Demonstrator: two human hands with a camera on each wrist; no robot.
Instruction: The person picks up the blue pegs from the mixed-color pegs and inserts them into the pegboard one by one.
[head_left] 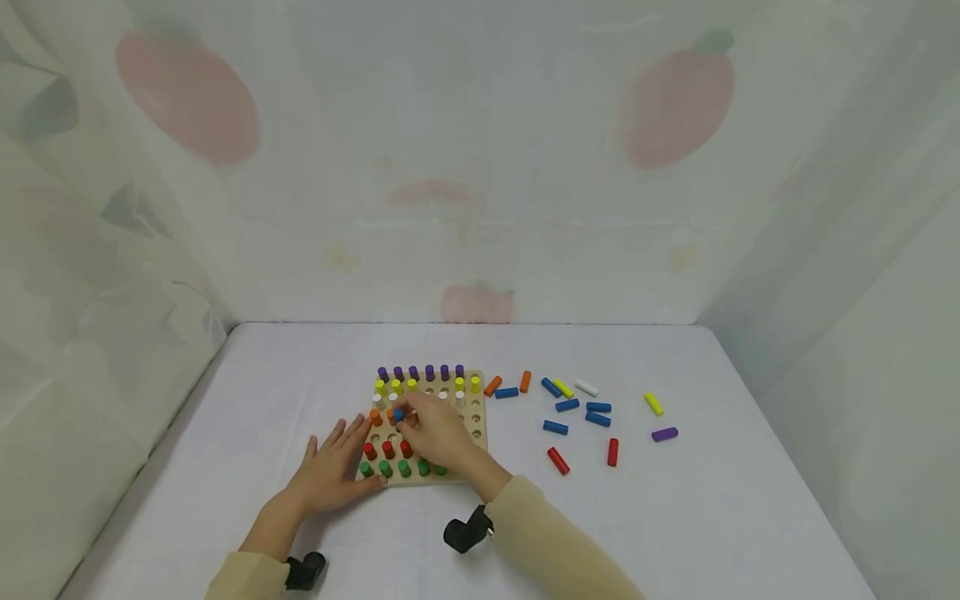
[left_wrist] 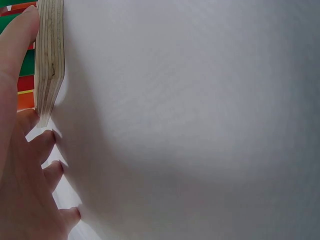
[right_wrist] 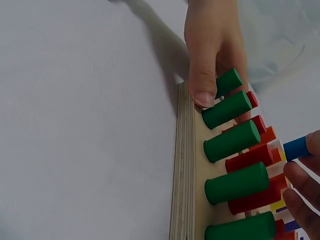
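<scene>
A wooden peg board [head_left: 482,425] lies on the table, with upright rows of purple pegs [head_left: 429,372], yellow pegs [head_left: 380,387], white pegs [head_left: 460,398], orange pegs [head_left: 376,417], red pegs [head_left: 387,450] and green pegs [head_left: 404,468]. Against its left side rests my left hand [head_left: 330,475], fingers extended. The thumb of that hand lies on the board's front edge by the green pegs. My right hand [head_left: 442,429] pinches a blue peg [right_wrist: 296,148] above the board, just beside the orange pegs. The right hand covers part of the board in the head view.
Loose pegs lie scattered right of the board: several blue ones [head_left: 567,406], two orange [head_left: 526,382], two red [head_left: 612,452], two yellow [head_left: 654,404], a white one [head_left: 587,388] and a purple one [head_left: 664,434]. Patterned curtains [head_left: 480,167] stand behind and beside the table.
</scene>
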